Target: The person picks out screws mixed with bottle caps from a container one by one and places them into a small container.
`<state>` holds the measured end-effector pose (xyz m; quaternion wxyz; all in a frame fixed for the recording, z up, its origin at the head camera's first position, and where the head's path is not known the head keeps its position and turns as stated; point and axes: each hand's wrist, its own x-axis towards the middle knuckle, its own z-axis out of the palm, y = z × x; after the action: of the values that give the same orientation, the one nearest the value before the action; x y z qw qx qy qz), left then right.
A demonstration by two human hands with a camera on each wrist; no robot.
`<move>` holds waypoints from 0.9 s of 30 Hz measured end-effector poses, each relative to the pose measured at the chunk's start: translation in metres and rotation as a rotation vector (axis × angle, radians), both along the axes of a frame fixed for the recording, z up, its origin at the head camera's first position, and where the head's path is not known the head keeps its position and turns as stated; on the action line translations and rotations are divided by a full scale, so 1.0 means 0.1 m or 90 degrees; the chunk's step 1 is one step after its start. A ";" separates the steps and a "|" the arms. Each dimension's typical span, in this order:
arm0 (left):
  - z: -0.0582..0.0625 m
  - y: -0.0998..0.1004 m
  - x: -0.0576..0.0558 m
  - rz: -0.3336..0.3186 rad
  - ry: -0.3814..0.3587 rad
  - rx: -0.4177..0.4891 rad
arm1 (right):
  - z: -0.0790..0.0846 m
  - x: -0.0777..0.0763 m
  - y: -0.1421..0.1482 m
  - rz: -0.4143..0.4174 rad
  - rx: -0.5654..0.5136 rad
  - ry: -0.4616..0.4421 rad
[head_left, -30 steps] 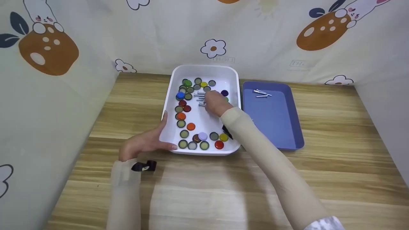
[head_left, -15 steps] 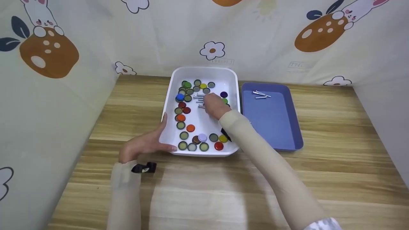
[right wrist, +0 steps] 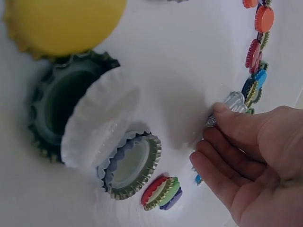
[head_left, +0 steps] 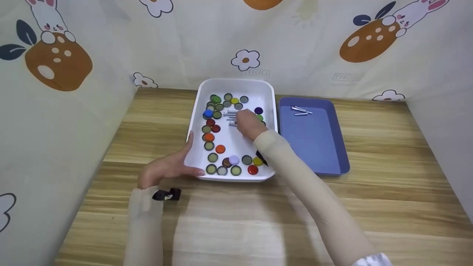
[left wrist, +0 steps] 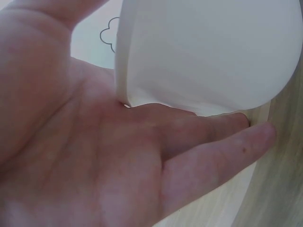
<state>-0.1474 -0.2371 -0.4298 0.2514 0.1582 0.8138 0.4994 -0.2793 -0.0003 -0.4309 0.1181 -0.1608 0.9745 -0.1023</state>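
Observation:
My left hand [head_left: 166,171] lies against the near left corner of a white tray [head_left: 236,178], its fingers straight along the outer wall in the left wrist view. Inside that tray, my right hand [head_left: 249,123] reaches down to a small cluster of silver screws [head_left: 230,115]. Its thumb and forefinger pinch at a screw [right wrist: 234,100] in the right wrist view; the curled fingers partly hide it. Bottle caps [head_left: 209,146] of many colours lie around the cluster, some face up, some showing their hollow undersides.
A shallow blue tray [head_left: 314,147] stands close against the white tray's right side, with a few screws [head_left: 302,110] near its far end. Both trays sit on a wood-grain table [head_left: 388,155]. A patterned cloth [head_left: 306,44] hangs behind and at the sides.
The head view has tilted slightly, so the scene sits a little lower. Both hands keep nearly the same places, the right among the screws and the left at the tray corner.

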 end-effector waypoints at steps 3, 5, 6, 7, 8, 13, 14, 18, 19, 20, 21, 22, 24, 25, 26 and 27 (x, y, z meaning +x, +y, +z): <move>0.01 0.00 0.00 0.000 -0.002 0.002 | -0.01 0.00 0.00 -0.007 -0.005 -0.002; 0.00 0.00 -0.01 0.003 -0.001 0.001 | -0.01 0.00 0.01 -0.007 -0.006 0.004; 0.00 0.01 0.00 0.002 0.000 0.003 | -0.01 0.01 0.01 -0.008 -0.008 0.004; 0.00 0.01 0.00 0.001 0.002 0.003 | -0.02 0.01 0.01 -0.008 -0.007 0.003; 0.00 0.01 0.01 0.000 0.003 0.001 | -0.02 0.01 0.01 -0.008 -0.007 0.002; 0.00 0.00 0.03 0.004 -0.003 -0.016 | -0.01 0.02 0.02 -0.004 -0.009 0.004; 0.00 -0.01 0.03 0.006 -0.003 -0.017 | -0.01 0.02 0.01 -0.002 -0.010 0.008; 0.01 -0.01 0.01 0.013 -0.007 -0.014 | 0.01 0.01 0.01 -0.007 -0.012 0.016; 0.01 -0.01 0.00 0.010 -0.007 -0.015 | 0.01 0.01 0.02 -0.013 -0.014 0.010; 0.00 -0.01 0.00 0.007 -0.006 -0.016 | 0.01 0.01 0.02 -0.018 -0.015 0.003; 0.00 -0.01 0.00 0.005 -0.003 -0.019 | 0.01 0.01 0.02 -0.018 -0.012 0.001; 0.00 -0.02 0.00 0.008 -0.003 -0.025 | 0.01 0.02 0.02 -0.017 -0.009 0.000; 0.00 -0.02 0.00 0.008 0.004 -0.031 | 0.00 0.02 0.01 -0.013 -0.010 -0.001; 0.00 -0.02 0.01 0.009 0.005 -0.036 | 0.00 0.03 0.02 -0.011 -0.010 0.000; 0.00 -0.02 0.01 0.010 0.006 -0.042 | 0.00 0.03 0.02 -0.008 -0.009 0.001; 0.00 -0.02 0.02 0.010 0.005 -0.045 | -0.01 0.04 0.02 -0.005 -0.008 0.002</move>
<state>-0.1458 -0.2389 -0.4295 0.2496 0.1450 0.8334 0.4713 -0.2757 0.0018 -0.4314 0.1152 -0.1581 0.9746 -0.1090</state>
